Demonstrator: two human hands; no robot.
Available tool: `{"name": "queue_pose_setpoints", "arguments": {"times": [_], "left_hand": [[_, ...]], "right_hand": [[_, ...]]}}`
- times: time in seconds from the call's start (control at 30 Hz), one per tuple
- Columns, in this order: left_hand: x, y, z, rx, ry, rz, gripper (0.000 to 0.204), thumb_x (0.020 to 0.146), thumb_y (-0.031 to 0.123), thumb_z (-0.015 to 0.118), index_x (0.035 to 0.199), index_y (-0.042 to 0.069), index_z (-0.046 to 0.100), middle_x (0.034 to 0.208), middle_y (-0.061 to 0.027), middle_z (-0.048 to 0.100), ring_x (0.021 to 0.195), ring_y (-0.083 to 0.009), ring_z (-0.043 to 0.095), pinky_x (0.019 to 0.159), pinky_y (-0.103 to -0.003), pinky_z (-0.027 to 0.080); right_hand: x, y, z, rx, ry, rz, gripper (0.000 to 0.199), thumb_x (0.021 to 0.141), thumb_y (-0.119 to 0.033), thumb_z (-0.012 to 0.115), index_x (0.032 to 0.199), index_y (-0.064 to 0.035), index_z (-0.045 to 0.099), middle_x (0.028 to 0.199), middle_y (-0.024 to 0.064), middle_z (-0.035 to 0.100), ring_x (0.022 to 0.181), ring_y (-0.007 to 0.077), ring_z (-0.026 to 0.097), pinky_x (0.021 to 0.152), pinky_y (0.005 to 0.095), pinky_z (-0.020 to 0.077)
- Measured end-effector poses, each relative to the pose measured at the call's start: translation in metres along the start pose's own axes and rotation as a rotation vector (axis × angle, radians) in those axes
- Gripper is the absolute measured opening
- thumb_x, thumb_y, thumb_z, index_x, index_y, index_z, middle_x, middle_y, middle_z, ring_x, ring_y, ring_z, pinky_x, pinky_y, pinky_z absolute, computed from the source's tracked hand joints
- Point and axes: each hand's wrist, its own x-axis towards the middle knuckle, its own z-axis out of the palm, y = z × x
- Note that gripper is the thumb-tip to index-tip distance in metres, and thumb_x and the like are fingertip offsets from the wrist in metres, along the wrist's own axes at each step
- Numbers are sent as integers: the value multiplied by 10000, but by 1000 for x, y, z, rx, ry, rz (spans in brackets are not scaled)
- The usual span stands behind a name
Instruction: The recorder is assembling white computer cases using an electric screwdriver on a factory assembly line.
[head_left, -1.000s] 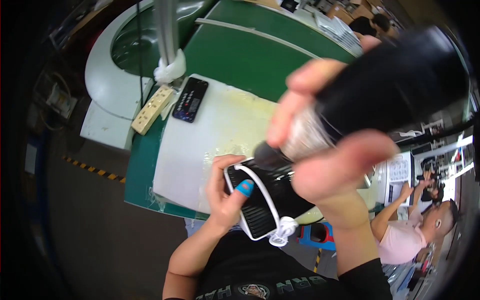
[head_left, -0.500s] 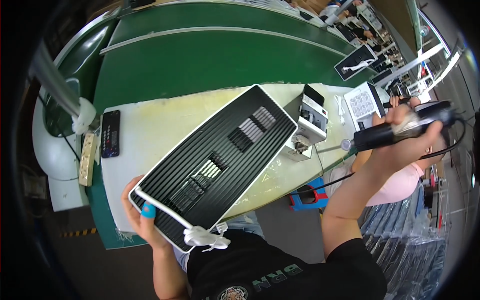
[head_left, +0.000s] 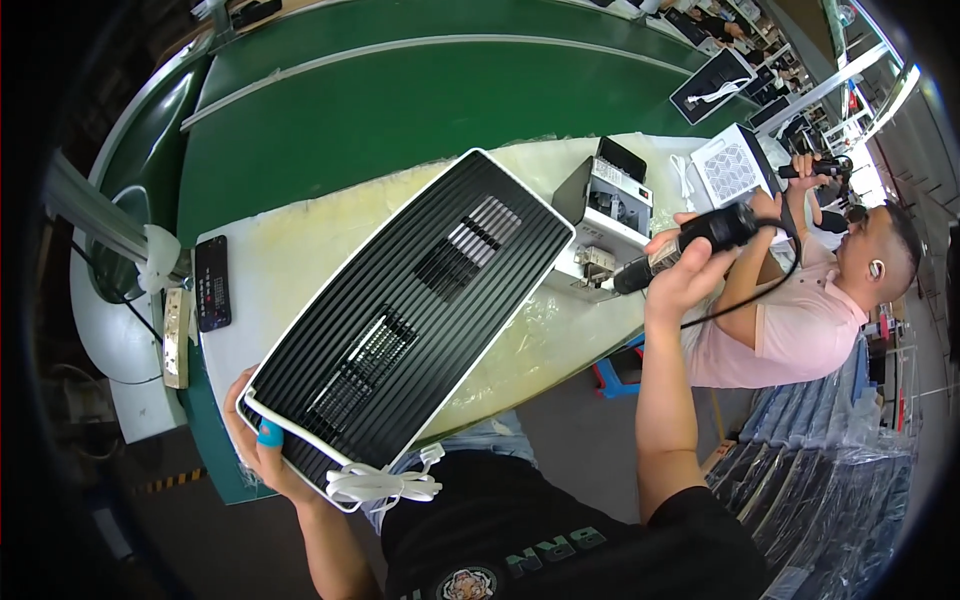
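Near the front of the table lies a slatted black appliance panel (head_left: 360, 360) with a white rim, set at a slant. My left hand (head_left: 268, 455), blue tape round one finger, grips its near left corner by the white handle bar (head_left: 300, 428). A bundled white power cord (head_left: 385, 485) hangs from that end. My right hand (head_left: 688, 275) is closed round a black electric screwdriver (head_left: 725, 228), its nose pointing left. The screwdriver's tip is at the metal front of a small screw feeder (head_left: 618, 205); whether they touch I cannot tell.
A dark phone (head_left: 212, 283) and a power strip (head_left: 175, 338) are at the left. A white appliance (head_left: 728, 165) stands beyond the screw feeder. A co-worker in a pink shirt (head_left: 790, 320) sits close on the right, holding another screwdriver. A green conveyor belt (head_left: 420, 95) runs behind the table.
My right hand has brought the screwdriver left and down to the screw feeder. The left hand keeps its hold on the panel. The view has shifted, showing more of the co-worker.
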Motion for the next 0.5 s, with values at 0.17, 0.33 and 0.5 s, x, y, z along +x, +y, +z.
{"name": "queue_pose_setpoints", "arguments": {"times": [0.17,0.33,0.5], "left_hand": [[-5,0,-5,-34,11,-33,586,760,281,651,1223,-47,504,1187,-181,562,1100,-267,558,995,-383,420],[-4,2,0,-209,-49,-101,521,814,196,688,1248,-18,496,1186,-120,570,1085,-194,556,961,-318,430],[-8,-3,-1,-303,-69,-93,462,831,91,656,1248,-29,496,1166,-94,563,1064,-152,553,936,-284,427]], "right_hand": [[23,-62,17,191,-89,125,574,977,-493,500,1218,14,379,945,142,603,512,156,565,480,267,462],[53,-172,70,591,-54,148,516,963,-455,374,1187,3,450,1054,120,545,577,150,446,528,286,400],[18,-249,151,1072,-303,190,758,933,-616,432,1312,35,358,1165,200,556,549,182,516,515,322,464]]}}
